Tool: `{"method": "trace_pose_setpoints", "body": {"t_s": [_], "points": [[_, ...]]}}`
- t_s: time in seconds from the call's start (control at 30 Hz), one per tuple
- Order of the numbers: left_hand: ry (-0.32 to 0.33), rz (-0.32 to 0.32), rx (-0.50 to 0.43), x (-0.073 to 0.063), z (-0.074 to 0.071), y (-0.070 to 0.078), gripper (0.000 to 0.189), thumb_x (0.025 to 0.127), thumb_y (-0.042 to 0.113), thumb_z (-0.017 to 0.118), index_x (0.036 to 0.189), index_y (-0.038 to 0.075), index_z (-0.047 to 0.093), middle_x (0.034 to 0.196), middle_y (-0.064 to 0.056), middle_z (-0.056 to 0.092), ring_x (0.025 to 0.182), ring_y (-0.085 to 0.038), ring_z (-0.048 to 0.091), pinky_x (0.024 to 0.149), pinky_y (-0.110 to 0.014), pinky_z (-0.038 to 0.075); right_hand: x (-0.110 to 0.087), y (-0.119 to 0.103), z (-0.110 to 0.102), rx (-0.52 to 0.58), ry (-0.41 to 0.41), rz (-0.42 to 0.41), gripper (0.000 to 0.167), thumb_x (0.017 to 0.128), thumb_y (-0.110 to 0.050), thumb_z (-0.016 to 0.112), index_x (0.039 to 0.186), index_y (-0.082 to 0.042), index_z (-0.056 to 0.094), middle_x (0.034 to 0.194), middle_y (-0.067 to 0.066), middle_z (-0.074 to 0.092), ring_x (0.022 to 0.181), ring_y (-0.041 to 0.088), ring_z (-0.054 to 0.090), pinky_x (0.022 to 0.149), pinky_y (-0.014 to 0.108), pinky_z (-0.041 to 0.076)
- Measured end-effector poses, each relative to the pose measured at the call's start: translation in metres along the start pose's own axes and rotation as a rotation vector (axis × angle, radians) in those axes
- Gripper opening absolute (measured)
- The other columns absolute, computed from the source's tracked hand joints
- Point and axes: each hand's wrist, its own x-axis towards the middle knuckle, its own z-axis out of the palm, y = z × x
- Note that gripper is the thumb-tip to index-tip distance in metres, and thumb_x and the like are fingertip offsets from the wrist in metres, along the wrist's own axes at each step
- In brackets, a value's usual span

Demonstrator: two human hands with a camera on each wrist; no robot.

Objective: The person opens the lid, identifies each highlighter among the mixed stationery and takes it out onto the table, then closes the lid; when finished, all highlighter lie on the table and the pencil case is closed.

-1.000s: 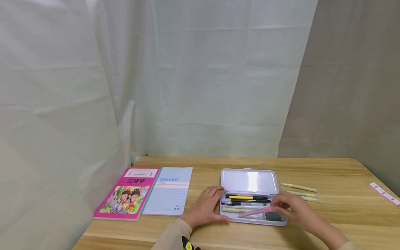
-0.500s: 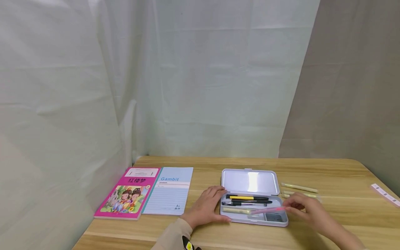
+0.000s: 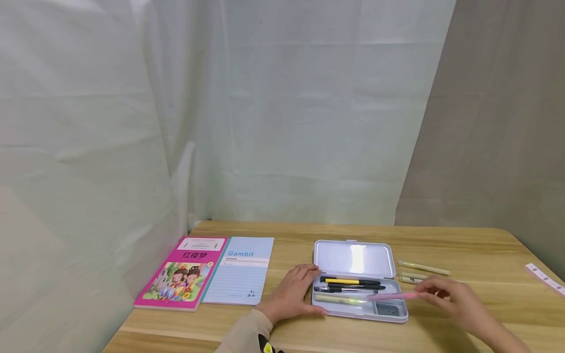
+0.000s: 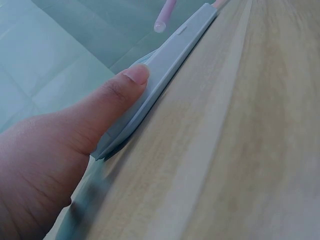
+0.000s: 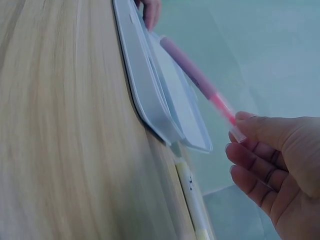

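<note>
My right hand (image 3: 454, 300) pinches a pink pen (image 3: 393, 296) by its clear-capped end, between thumb and forefinger. The pen points left over the open white pencil case (image 3: 358, 315). My left hand (image 3: 291, 293) holds the left end of the case, with its thumb (image 4: 120, 95) on the front wall and its other fingers toward the hinge. Inside lie a black-and-yellow pen (image 3: 348, 281), black pens (image 3: 357, 288), a cream pen (image 3: 337, 298) in the front part and a dark grey block (image 3: 387, 309) in the small right compartment.
Cream pens (image 3: 424, 267) lie on the wooden table (image 3: 485, 304) right of the case, one partly behind my right hand. A pink book (image 3: 176, 274) and a blue notebook (image 3: 240, 269) lie at left. A pale strip (image 3: 545, 278) is near the right edge. Curtains hang behind.
My right hand has moved right with the pink pen, drawing it from over the case's front part toward the right end. The left hand stays on the case.
</note>
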Motion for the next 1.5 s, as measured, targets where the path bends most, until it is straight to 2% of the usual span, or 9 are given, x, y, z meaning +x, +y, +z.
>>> {"method": "trace_pose_setpoints", "body": {"t_s": [0.2,0.47,0.67,1.0,1.23,1.5], "points": [[0.006,0.003,0.008,0.000,0.001,0.001,0.094,0.074,0.077,0.058,0.144,0.015,0.043,0.147,0.000,0.042,0.136,-0.021,0.040,0.116,-0.041,0.034,-0.005,0.006,-0.008,-0.034,0.017,0.042,0.025,0.076,0.004,0.073,0.087,-0.019,0.070,0.088,-0.024,0.063,0.071,-0.009,0.052,0.056,0.012,0.045],[-0.005,-0.011,-0.001,0.001,0.000,0.002,0.095,0.074,0.078,0.058,0.144,0.016,0.042,0.148,0.001,0.041,0.137,-0.020,0.039,0.117,-0.041,0.033,-0.010,0.014,-0.017,-0.017,0.019,0.086,0.022,0.079,0.004,0.071,0.089,-0.015,0.070,0.087,-0.024,0.062,0.071,-0.008,0.051,0.055,0.013,0.045],[-0.003,-0.008,0.002,0.001,0.001,0.002,0.095,0.074,0.077,0.058,0.144,0.016,0.042,0.148,0.001,0.041,0.136,-0.019,0.038,0.116,-0.041,0.034,-0.013,0.019,-0.022,-0.017,0.045,0.084,0.023,0.079,0.006,0.071,0.089,-0.016,0.071,0.085,-0.023,0.062,0.069,-0.007,0.051,0.055,0.010,0.042],[-0.017,-0.022,-0.007,0.000,0.001,0.002,0.095,0.074,0.077,0.058,0.145,0.017,0.042,0.148,0.002,0.041,0.137,-0.019,0.037,0.117,-0.040,0.033,-0.020,0.032,-0.029,-0.021,0.052,0.087,0.024,0.079,0.007,0.070,0.089,-0.014,0.070,0.092,-0.030,0.061,0.074,-0.011,0.055,0.059,0.006,0.043],[-0.004,-0.014,0.008,0.000,0.003,0.000,0.095,0.074,0.078,0.057,0.144,0.017,0.042,0.148,0.002,0.041,0.137,-0.019,0.038,0.117,-0.040,0.033,-0.027,0.042,-0.034,-0.014,0.057,0.140,0.022,0.082,0.005,0.069,0.091,-0.014,0.070,0.089,-0.030,0.062,0.071,-0.009,0.057,0.058,0.007,0.044],[-0.016,-0.012,0.013,0.000,0.002,0.000,0.095,0.074,0.078,0.057,0.145,0.017,0.041,0.148,0.001,0.041,0.137,-0.020,0.038,0.117,-0.040,0.033,-0.031,0.051,-0.039,-0.026,0.051,0.172,0.017,0.084,0.002,0.068,0.091,-0.014,0.070,0.088,-0.030,0.063,0.072,-0.009,0.056,0.058,0.007,0.042]]}}
